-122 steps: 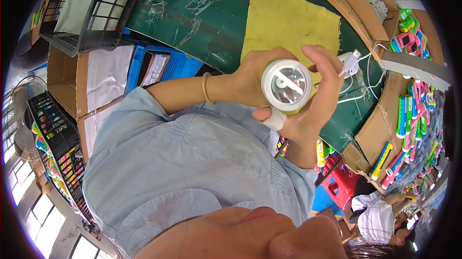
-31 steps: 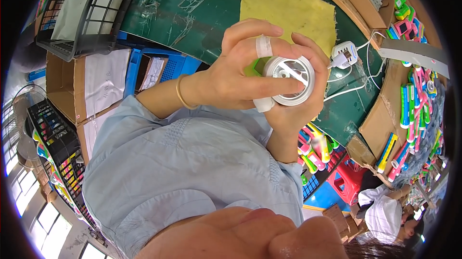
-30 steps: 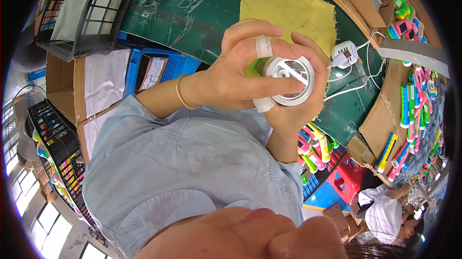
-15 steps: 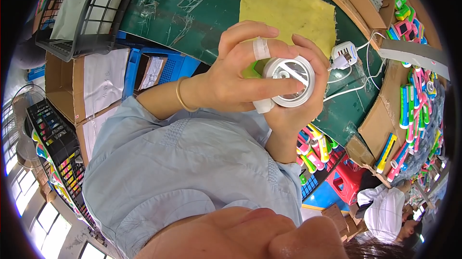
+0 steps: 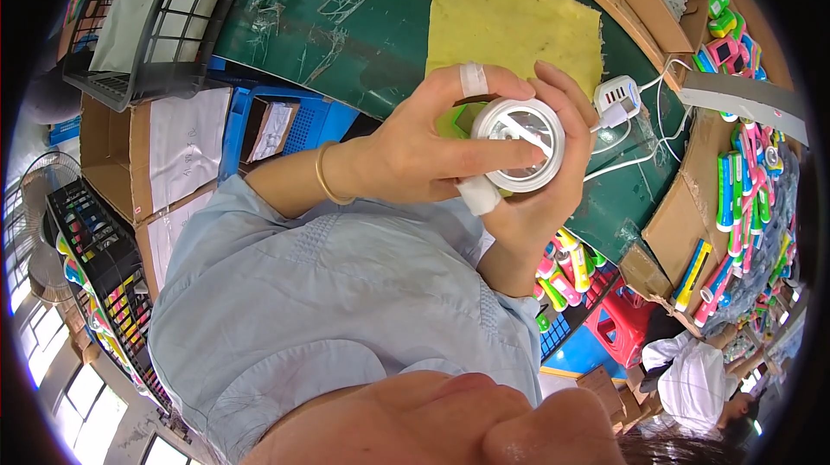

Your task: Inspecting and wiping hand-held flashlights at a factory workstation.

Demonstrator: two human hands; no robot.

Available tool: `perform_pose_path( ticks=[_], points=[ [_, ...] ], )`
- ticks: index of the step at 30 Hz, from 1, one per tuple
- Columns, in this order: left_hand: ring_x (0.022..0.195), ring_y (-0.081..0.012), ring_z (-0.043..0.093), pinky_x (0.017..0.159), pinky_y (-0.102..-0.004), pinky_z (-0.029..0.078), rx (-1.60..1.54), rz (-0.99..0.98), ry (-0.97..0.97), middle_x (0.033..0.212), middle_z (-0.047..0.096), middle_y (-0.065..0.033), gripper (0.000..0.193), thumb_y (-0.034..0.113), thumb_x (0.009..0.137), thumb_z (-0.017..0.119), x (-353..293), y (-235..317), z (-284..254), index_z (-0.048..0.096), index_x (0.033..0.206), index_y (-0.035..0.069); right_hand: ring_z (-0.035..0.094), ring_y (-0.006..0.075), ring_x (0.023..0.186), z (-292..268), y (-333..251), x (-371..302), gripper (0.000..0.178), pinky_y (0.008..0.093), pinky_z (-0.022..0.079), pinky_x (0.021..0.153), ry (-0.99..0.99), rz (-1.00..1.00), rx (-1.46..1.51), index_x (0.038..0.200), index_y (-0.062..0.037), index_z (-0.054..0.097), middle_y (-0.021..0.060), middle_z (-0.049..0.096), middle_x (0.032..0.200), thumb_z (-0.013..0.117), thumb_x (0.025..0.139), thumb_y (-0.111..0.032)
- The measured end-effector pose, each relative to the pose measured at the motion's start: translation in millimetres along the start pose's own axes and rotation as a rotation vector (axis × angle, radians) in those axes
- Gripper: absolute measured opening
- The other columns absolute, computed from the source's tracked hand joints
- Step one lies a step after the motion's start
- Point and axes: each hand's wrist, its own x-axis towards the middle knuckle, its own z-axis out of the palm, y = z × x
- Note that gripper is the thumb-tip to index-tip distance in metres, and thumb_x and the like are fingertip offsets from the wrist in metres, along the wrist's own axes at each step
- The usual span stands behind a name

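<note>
Between my two hands, face up, is a flashlight [image 5: 517,123] with a round white rim, a clear lens and a bright green part showing beside it. My left hand [image 5: 419,145] reaches in from the left, its index finger laid across the lens and its other fingers curled around the far side. From below and to the right, my right hand [image 5: 553,193] wraps the flashlight's side and supports it. White tape covers a finger on the left hand, and another taped digit shows beneath the rim. Most of the flashlight's body is hidden by the hands.
A yellow cloth [image 5: 514,20] lies on the green table [image 5: 363,59]. Right of it is a white charger [image 5: 617,97] with cables. Colourful flashlights [image 5: 739,188] fill a carton at right, others a basket below. Black crate [image 5: 164,33] and blue bin [image 5: 324,124] stand left.
The far fingers of my left hand have curled down closer around the rim. The flashlight stays in nearly the same place, still held by both hands.
</note>
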Motion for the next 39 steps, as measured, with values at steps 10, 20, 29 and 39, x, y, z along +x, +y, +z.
perform_pose_path(
  ticks=[10, 20, 29, 39],
  points=[
    [0.097, -0.0298, 0.054, 0.080, -0.0337, 0.051, -0.023, 0.028, -0.079, 0.120, 0.033, -0.0180, 0.040, 0.032, 0.072, 0.070, 4, -2, -4, 0.062, 0.103, 0.009, 0.048, 0.0329, 0.107, -17, -2, 5, 0.066, 0.0416, 0.037, 0.090, -0.084, 0.093, 0.183, 0.112, 0.0008, 0.053, 0.0164, 0.054, 0.112, 0.078, 0.057, -0.028],
    [0.105, -0.0306, 0.049, 0.089, -0.0372, 0.041, -0.269, -0.274, 0.032, 0.116, 0.044, -0.0146, 0.082, 0.017, 0.062, 0.079, -3, -6, 17, 0.030, 0.127, 0.003, 0.050, 0.0329, 0.104, -15, 2, 6, 0.064, 0.0414, 0.038, 0.089, -0.052, 0.058, 0.154, 0.108, 0.0014, 0.056, 0.0164, 0.056, 0.108, 0.079, 0.056, -0.029],
    [0.106, -0.0334, 0.050, 0.087, -0.0379, 0.042, -0.476, -0.503, -0.212, 0.116, 0.046, -0.0174, 0.078, 0.023, 0.066, 0.077, -12, -15, 29, 0.030, 0.125, 0.002, 0.047, 0.0297, 0.111, -16, 8, 3, 0.075, 0.0381, 0.039, 0.091, -0.082, 0.003, 0.059, 0.110, 0.0075, 0.052, 0.0196, 0.050, 0.115, 0.077, 0.060, -0.043],
    [0.105, -0.0362, 0.049, 0.087, -0.0398, 0.041, -0.443, -0.426, -0.093, 0.115, 0.047, -0.0185, 0.071, 0.025, 0.071, 0.072, -11, -9, 34, 0.030, 0.122, -0.001, 0.050, 0.0245, 0.106, -10, 1, -6, 0.073, 0.0334, 0.042, 0.087, 0.059, 0.091, 0.007, 0.111, 0.0074, 0.052, 0.0175, 0.051, 0.114, 0.080, 0.060, -0.036]
  ],
)
